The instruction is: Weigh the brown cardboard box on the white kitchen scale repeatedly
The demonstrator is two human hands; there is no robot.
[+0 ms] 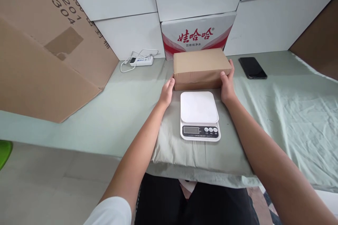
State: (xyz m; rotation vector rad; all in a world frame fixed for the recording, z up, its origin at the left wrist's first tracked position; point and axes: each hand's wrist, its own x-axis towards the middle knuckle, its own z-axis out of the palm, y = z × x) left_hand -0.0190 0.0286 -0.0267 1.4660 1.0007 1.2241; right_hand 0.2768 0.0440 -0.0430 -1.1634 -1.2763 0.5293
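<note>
Between my two hands is a brown cardboard box, closed on the sides I can see, behind a white kitchen scale. My left hand presses on the box's left end, thumb at the front corner and the other fingers mostly hidden. At the right end, my right hand grips the box with its thumb on the front face and fingers along the side. Nothing rests on the scale's white platform; its display looks blank, with three round buttons beside it.
A large carton stands at the left. White cables lie with a white power strip near the back wall. Behind the box is a printed white-and-red carton. A black phone lies at the right on the green tablecloth.
</note>
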